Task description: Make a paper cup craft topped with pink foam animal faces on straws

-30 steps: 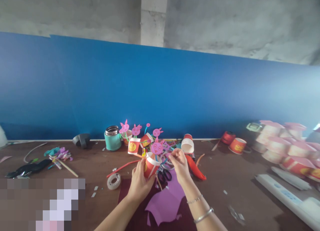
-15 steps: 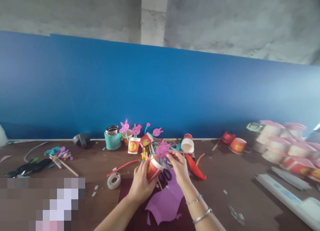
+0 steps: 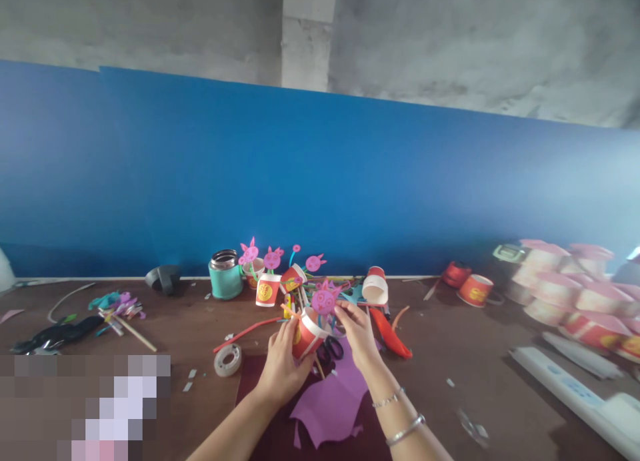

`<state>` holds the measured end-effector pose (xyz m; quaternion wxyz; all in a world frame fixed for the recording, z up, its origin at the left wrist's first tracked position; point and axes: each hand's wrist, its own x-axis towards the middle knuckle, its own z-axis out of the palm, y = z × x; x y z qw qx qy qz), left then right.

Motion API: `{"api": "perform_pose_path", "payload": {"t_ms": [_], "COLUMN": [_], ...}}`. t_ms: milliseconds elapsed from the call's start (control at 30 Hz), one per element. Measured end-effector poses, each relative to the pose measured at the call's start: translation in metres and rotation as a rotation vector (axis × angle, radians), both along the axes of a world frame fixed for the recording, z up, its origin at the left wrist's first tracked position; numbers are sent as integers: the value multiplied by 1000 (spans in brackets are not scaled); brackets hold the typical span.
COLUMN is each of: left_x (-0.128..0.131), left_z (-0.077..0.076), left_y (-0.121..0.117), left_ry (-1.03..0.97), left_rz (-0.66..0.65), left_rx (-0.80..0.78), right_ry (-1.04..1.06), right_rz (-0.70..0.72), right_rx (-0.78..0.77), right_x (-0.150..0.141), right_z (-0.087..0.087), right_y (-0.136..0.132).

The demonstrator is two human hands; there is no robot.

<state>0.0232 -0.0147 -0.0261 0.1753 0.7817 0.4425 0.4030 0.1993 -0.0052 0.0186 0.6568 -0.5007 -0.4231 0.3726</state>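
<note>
My left hand (image 3: 286, 354) is wrapped round a red and white paper cup (image 3: 309, 334), which tilts to the right. Above the cup's mouth stands a pink paper animal face (image 3: 325, 302) with pointed ears and drawn features. The fingers of my right hand (image 3: 358, 328) pinch the right edge of that face. Beneath both hands lies a cut purple sheet (image 3: 333, 408), with black-handled scissors (image 3: 331, 350) at its upper end. Behind, similar pink faces (image 3: 273, 258) rise on stems from other paper cups (image 3: 269, 290).
A teal jar (image 3: 225, 278) stands at the back, with a tape roll (image 3: 229, 360) nearer. Red balloon-like strips (image 3: 393, 334) lie right of my hands. Stacked cups with pink tops (image 3: 580, 291) and a white power strip (image 3: 560, 388) occupy the right. A blue panel (image 3: 320, 181) closes the back.
Almost nothing differs. Both hands keep their places on the cup and the pink face, with only a very slight shift of my right fingers.
</note>
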Motion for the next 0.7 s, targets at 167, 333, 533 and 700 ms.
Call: {"api": "perform_pose_path", "payload": {"t_ms": [167, 333, 533, 700], "left_x": [0, 0, 0, 1], "left_z": [0, 3, 3, 5], "left_y": [0, -2, -3, -3], "left_ry": [6, 11, -3, -34], "left_rz": [-15, -30, -41, -26], "left_rx": [4, 7, 2, -54], "right_ry": [-81, -111, -164, -112], "right_rz": [-17, -12, 31, -45], "right_rx": [36, 53, 70, 33], "right_x": [0, -1, 1, -2], "right_z": [-1, 1, 1, 1], "right_y": [1, 0, -2, -1]}}
